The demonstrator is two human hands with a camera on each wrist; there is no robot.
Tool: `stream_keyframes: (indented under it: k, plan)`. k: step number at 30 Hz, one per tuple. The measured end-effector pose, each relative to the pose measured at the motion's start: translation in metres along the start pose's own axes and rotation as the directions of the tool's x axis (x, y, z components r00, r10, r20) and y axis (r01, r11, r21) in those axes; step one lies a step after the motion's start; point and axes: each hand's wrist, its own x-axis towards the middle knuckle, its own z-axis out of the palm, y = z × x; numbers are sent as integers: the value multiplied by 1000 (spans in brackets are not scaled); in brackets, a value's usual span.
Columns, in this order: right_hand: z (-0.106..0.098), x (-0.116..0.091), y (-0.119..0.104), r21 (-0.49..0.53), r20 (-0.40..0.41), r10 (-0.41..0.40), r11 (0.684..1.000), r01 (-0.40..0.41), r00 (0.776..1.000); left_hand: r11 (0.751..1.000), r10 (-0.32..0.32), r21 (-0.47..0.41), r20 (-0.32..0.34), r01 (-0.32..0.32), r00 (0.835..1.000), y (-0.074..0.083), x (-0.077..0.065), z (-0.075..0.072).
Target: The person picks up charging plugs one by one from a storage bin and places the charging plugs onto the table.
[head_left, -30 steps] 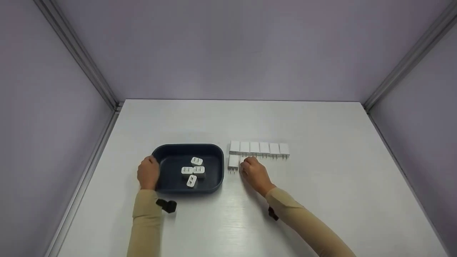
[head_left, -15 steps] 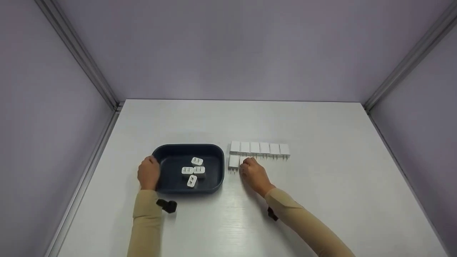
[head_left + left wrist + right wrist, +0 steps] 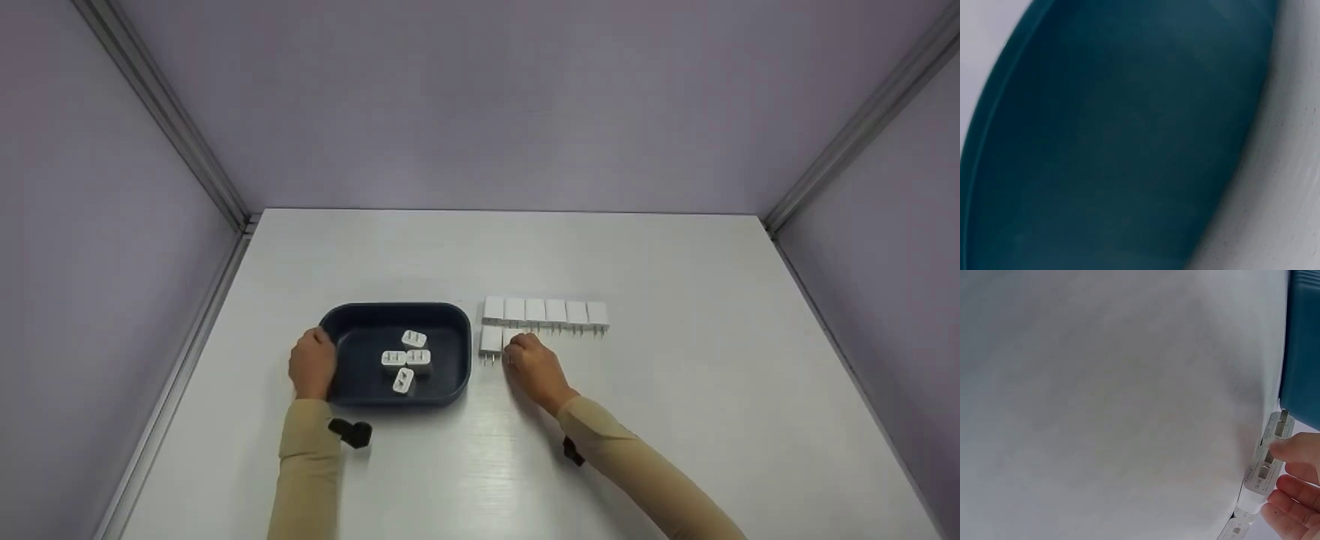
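Observation:
My left hand grips the left rim of a dark blue tray. Its fingers are partly hidden in the head view and out of sight in the left wrist view, where the tray wall fills most of the picture. Inside the tray, several white charger plugs stand with prongs up. Right of the tray, my right hand pinches a white charger plug lying on the table, its thumb on the prong end. Directly left lies another charger plug, prongs toward me.
Behind the right hand, several charger plugs form a side-by-side row with prongs facing me. A white table carries everything, with pale walls at the back and sides. Black wrist cameras hang at the sleeves.
The fingers of my right hand have drawn slightly toward me, showing more of the pinched charger plug. My left hand and the tray stay put.

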Motion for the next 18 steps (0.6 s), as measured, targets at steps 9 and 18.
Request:
stream_keyframes:
  k: [9,18]
  plan:
    - [0,0,-1,5,9,19,1000,-19,1000,1000,12,-3,13,-12,1000,-3,0,1]
    - [-2,0,-10,40,4,24,999,-24,1000,1000,24,-3,-11,-24,1000,-2,0,1]
